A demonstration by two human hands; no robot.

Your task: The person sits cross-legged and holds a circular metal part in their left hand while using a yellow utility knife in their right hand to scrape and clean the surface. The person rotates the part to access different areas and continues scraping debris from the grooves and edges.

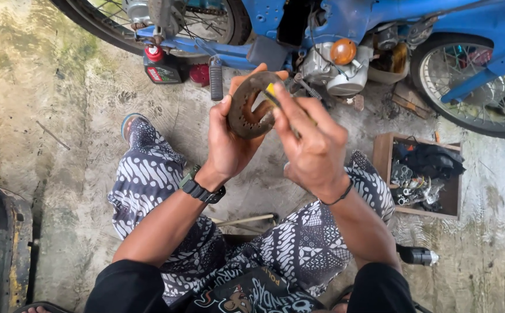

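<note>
My left hand [229, 142] grips a rusty brown ring-shaped metal plate [246, 113] with small holes, held upright in front of me. My right hand [310, 145] pinches a thin tool with a yellow tip [271, 91] and presses it against the ring's inner edge. Both hands are raised above my knees, which are covered in black-and-white patterned trousers. A black watch sits on my left wrist and a thin black band on my right.
A blue motorbike [345, 23] stands across the top, its engine [339, 72] exposed. A dark oil bottle with a red cap [161, 66] stands beneath it. A wooden box of parts [423, 174] sits on the wet concrete at right. A black cylinder [415, 255] lies near my right elbow.
</note>
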